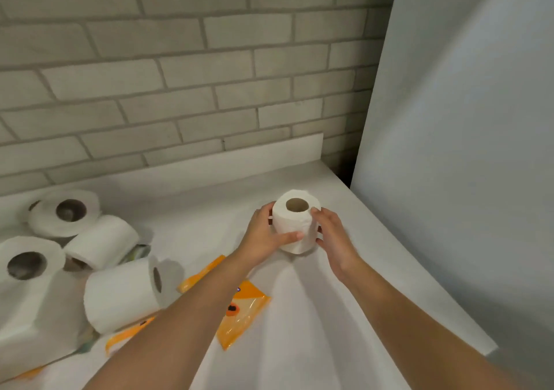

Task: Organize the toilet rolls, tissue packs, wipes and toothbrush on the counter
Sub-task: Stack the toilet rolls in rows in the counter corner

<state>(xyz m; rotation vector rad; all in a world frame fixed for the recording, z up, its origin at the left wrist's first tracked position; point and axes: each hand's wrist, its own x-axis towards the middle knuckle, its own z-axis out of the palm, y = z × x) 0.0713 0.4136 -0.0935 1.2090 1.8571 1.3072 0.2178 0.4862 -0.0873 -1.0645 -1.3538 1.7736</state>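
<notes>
Well off to the left of both sets of fingers, a cluster of toilet rolls (90, 257) is lying heaped on the desk (344, 314): two are showing their cores upward, and the nearest one (126, 293) is lying on its side with its long axis running left to right. Orange tissue packs (239, 308) are lying flat on the desk below and left of the fingers, partly under the left forearm, with another orange pack (126, 334) peeking out beneath the toppled roll (no toothbrush is showing that I can make out).

Moving rightward, the left hand (263, 233) is wrapping the left flank of a single toilet roll (296, 221), thumb lying across its near face and fingers (265, 209) curling behind. This roll is standing upright on the desk, its long axis vertical and its cardboard core facing up, held directly between the two hands. The right hand (332, 236) is gripping the opposite flank, its fingers (314, 209) touching the top rim.

Both hands are equally close, each one touching the roll. The roll appears to be resting on the desk, near the corner where the desk meets the grey panel (464, 149) on the right. The coming move probably turns on that vertical axis: letting go straight outward to either side should leave the roll standing, while any sideways drag risks tipping it.
</notes>
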